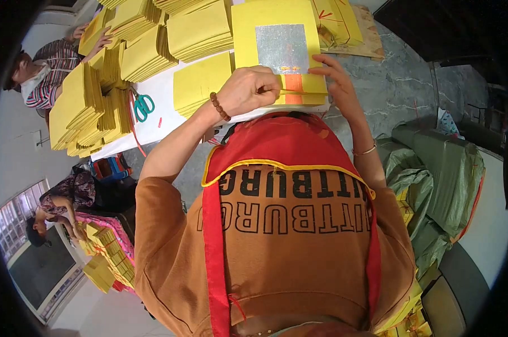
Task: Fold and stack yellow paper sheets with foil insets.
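Observation:
In front of me lies a stack of yellow paper with a silver foil square on its top sheet. An orange strip runs down its near side. My left hand, with a brown bead bracelet at the wrist, is curled into a fist on the near left edge of the stack. Whatever lies within that fist is hidden. My right hand is at the right edge, its fingers apart and the tips near the foil square. A lower yellow stack sits just left of my left hand.
Several yellow paper stacks cover the white table to the left. Green-handled scissors lie there. A co-worker handles paper at the far left; another person sits lower left. Green sacks stand at right.

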The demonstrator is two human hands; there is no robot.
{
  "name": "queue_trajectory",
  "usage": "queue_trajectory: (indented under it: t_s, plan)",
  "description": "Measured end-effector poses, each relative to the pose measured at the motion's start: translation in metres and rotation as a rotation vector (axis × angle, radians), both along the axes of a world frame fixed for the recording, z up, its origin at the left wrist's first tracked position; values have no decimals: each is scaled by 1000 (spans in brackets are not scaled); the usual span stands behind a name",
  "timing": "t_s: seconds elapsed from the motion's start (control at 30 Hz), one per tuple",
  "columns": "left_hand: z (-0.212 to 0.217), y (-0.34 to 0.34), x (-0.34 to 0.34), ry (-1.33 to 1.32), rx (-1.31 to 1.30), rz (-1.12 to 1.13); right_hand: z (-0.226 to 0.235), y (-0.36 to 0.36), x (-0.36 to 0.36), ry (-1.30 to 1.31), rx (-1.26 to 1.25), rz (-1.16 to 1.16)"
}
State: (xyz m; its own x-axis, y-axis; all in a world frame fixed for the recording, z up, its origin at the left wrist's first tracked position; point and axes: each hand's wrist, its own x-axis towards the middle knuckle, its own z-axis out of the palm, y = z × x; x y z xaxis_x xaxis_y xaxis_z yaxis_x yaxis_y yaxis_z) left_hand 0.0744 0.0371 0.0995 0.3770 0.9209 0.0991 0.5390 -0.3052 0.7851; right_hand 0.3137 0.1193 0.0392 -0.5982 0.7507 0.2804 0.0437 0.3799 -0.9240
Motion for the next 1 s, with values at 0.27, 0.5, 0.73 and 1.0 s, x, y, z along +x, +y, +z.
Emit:
queue_trajectory:
  t_s: [0.27, 0.5, 0.73, 1.0]
  plan:
    - [6, 2, -20, 15, -105, -46, -12, 0, -3, -109, 149, -23]
    - [-21, 1, -53, 366, 379, 126, -10, 3, -6, -47, 77, -44]
    - [-5, -22, -42, 480, 486, 63, 21, 0, -7, -242, 603, -28]
    - [0, -5, -31, 121, 137, 363, 32, 4, -16, -228, -103, -53]
